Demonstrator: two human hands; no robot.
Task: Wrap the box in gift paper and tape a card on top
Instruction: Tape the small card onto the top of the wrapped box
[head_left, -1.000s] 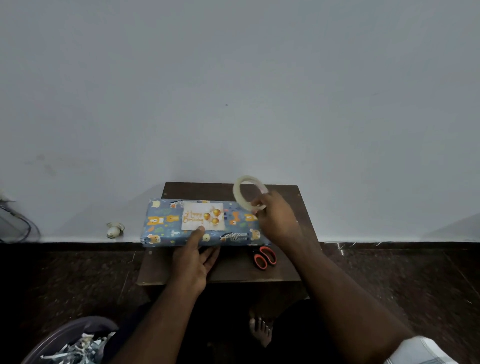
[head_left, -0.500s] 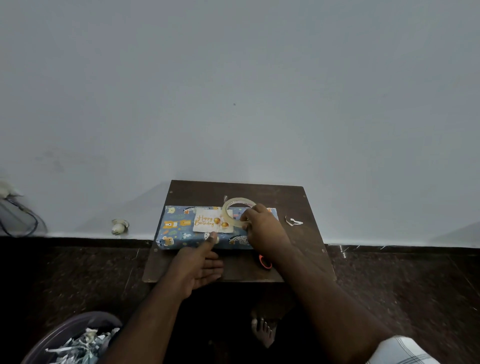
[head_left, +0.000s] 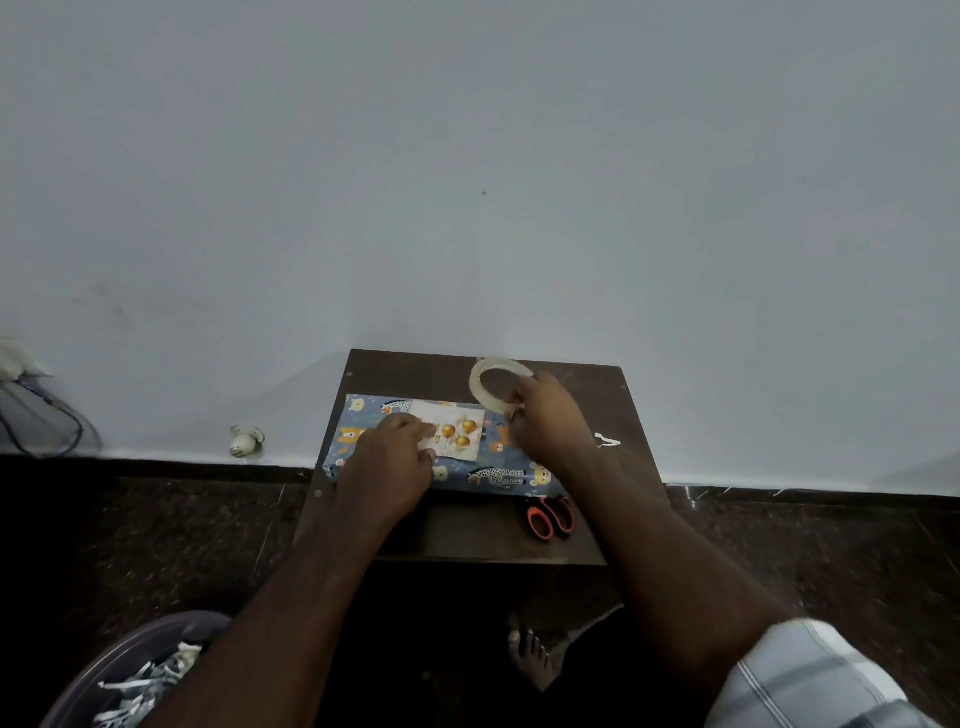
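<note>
The box (head_left: 498, 475), wrapped in blue paper with animal prints, lies lengthwise on a small dark wooden table (head_left: 405, 374). A white birthday card (head_left: 460, 434) with gold balloons lies on top of it. My left hand (head_left: 389, 462) rests on the box, its fingertips pressing on the card's left part, which it hides. My right hand (head_left: 545, 415) grips a roll of clear tape (head_left: 480, 387), held just above the far right of the box. Whether a strip runs from the roll to the card is not visible.
Orange-handled scissors (head_left: 550, 519) lie on the table in front of the box, at the right. A small white scrap (head_left: 608, 441) lies near the table's right edge. A basin with paper cuttings (head_left: 130, 680) stands on the floor at lower left. My foot (head_left: 530, 654) is under the table.
My left hand has moved from the box's front edge up onto the card. My right hand dipped the tape roll toward the card, then lifted it back toward the far right.
</note>
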